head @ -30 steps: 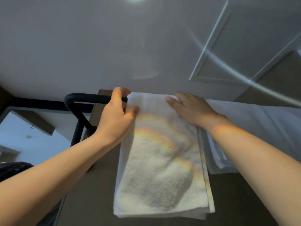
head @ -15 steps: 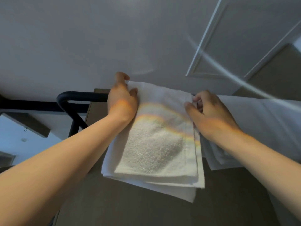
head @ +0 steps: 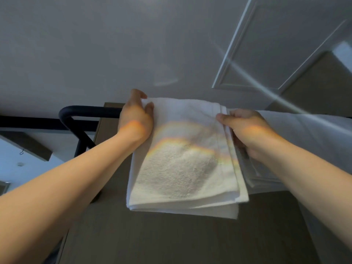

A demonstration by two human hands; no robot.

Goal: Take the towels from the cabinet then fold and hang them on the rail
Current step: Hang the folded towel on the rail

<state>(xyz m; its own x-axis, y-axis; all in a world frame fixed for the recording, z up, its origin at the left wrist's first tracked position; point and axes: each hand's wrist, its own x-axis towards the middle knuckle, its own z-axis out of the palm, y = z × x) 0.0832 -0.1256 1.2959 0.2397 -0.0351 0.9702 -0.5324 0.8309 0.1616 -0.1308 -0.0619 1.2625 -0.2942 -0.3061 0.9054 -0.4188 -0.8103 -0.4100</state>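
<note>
Head: two hands, two towels, one rail

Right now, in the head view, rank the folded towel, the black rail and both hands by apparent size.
1. Folded towel, largest.
2. Left hand and right hand: alike, not ranked.
3. Black rail: its bare part is long but thin and the rest is covered, so its place against the hands is unsure.

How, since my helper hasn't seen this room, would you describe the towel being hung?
Find the black rail below the pale wall. A folded white towel hangs over it, left hand and right hand gripping its top corners. Unlike the wider towel to its right, it is held.
</note>
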